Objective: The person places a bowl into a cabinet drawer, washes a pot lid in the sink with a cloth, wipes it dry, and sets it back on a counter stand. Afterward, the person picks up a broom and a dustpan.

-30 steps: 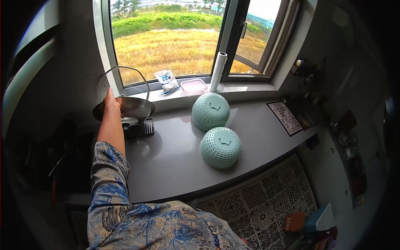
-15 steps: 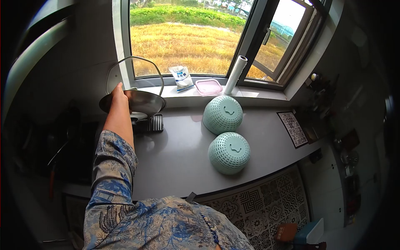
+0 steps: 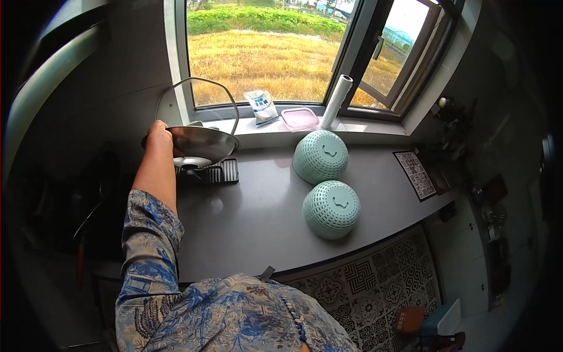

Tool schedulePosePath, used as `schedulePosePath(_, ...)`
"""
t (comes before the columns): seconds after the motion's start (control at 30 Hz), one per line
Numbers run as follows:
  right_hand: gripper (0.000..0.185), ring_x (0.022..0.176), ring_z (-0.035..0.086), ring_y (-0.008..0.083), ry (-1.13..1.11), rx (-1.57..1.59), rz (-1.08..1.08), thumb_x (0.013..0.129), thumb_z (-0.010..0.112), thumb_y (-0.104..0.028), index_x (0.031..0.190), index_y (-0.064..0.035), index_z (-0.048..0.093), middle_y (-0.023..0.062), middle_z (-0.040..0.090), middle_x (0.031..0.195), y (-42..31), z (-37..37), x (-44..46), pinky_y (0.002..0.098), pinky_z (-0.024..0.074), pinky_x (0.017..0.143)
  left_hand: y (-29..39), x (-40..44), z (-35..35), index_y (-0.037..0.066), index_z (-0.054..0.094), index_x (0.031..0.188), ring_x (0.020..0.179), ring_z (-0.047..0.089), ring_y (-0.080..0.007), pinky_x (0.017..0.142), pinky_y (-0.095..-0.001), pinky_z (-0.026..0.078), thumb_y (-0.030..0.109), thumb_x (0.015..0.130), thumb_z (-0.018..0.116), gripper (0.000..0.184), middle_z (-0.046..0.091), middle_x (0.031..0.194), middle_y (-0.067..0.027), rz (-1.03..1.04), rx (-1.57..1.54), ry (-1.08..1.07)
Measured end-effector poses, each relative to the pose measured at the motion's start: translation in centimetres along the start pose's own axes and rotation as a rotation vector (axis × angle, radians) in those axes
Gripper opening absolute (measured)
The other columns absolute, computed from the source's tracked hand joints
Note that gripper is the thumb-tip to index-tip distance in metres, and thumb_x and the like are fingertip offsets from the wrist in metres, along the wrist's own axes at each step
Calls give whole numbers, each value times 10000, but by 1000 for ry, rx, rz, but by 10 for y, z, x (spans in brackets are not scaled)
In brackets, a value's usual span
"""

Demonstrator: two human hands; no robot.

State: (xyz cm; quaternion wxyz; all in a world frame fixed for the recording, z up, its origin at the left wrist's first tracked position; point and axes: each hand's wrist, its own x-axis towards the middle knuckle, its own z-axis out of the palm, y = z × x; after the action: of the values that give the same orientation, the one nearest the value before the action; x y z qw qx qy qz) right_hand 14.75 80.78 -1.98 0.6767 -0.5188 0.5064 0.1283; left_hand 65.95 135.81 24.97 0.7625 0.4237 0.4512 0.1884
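My left hand point(image 3: 158, 132) reaches to the left end of the counter, at the left rim of a shiny steel pan point(image 3: 208, 142). Its fingers are mostly hidden behind the wrist and the rim, so I cannot tell whether it grips the pan. The pan leans in a black rack point(image 3: 226, 172), with a pale rounded lid or dish point(image 3: 192, 161) below it. A large clear lid point(image 3: 218, 94) with a metal rim stands upright behind. My right hand is out of view.
Two mint-green woven-look baskets point(image 3: 321, 157) sit upside down on the grey counter point(image 3: 258, 223). On the sill are a white packet point(image 3: 261, 107), a pink-rimmed container point(image 3: 299, 119) and a white roll point(image 3: 337, 101). A patterned mat point(image 3: 415, 175) lies at the right.
My left hand has shifted left along the pan, toward its left rim. The whole view has slid slightly; the baskets and sill items stay in place.
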Motion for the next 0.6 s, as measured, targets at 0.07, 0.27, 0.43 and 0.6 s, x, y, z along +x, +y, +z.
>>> schedulePosePath(0.07,215,585,581,217,-3,-1,-1,828,459,-218,813,-35,570,91,580,709,2,1,-1,322,429,466,9,16,-9,-7,536,823,781,533,-297,728,-409,449,54,631,520,202,536,969,-178,-21,44,-14)
schedulePosePath(0.27,215,585,581,217,-18,-21,6,829,460,-220,817,-35,570,91,581,711,12,-1,2,323,428,467,33,0,-70,66,459,591,593,478,-313,571,-453,421,75,537,517,80,506,697,-140,30,225,-137)
schedulePosePath(0.43,216,585,581,218,-16,-55,20,829,461,-221,820,-36,571,91,582,713,23,-4,1,323,428,467,36,-96,-90,22,470,667,686,506,-325,647,-497,440,31,573,505,101,512,796,-173,67,184,-139)
schedulePosePath(0.6,216,585,581,218,-6,-98,47,830,462,-223,824,-36,571,91,583,715,36,-8,-3,323,427,468,49,-116,-93,21,486,645,696,514,-300,588,-454,452,67,587,517,80,505,764,-161,195,281,-130)
